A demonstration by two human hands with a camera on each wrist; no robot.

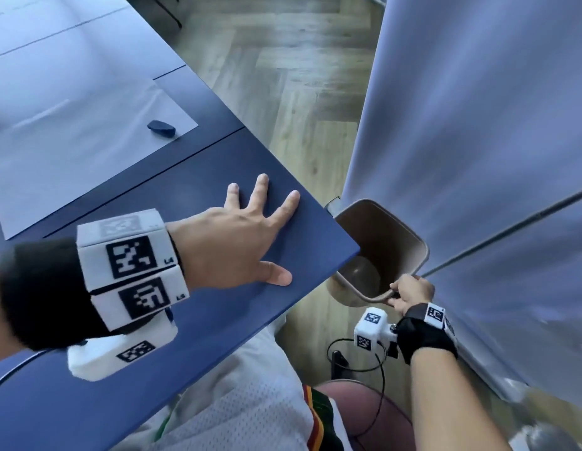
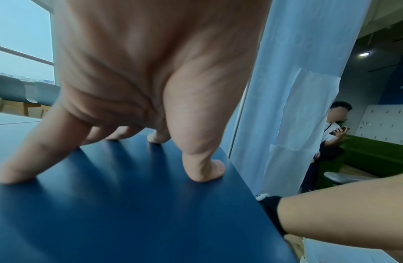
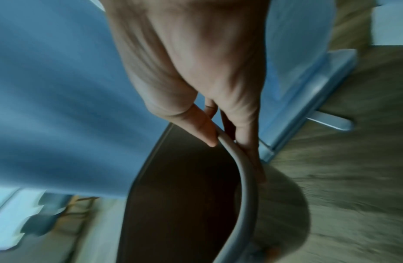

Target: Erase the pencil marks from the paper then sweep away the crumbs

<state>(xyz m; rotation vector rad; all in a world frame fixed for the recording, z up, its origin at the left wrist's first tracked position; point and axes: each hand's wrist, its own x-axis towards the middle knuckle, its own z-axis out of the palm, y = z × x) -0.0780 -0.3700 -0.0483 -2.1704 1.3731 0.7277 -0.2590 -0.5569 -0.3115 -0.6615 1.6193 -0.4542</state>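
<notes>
A white sheet of paper (image 1: 87, 148) lies on the blue table (image 1: 185, 320) at the left, with a dark blue eraser (image 1: 161, 128) near its right edge. My left hand (image 1: 250, 236) lies flat on the table near its corner, fingers spread and straight (image 2: 200, 170). Below the table corner my right hand (image 1: 410, 292) grips the rim of a brown waste bin (image 1: 380, 252), thumb inside and fingers outside (image 3: 218, 131). The bin's mouth sits just under the table edge. I cannot make out any crumbs on the table.
A pale blue curtain (image 1: 478, 141) hangs right of the bin. Wooden floor (image 1: 299, 92) shows beyond the table. A chair seat and cable (image 1: 364, 362) are beneath my right arm. Another person (image 2: 333, 135) stands behind the curtain in the left wrist view.
</notes>
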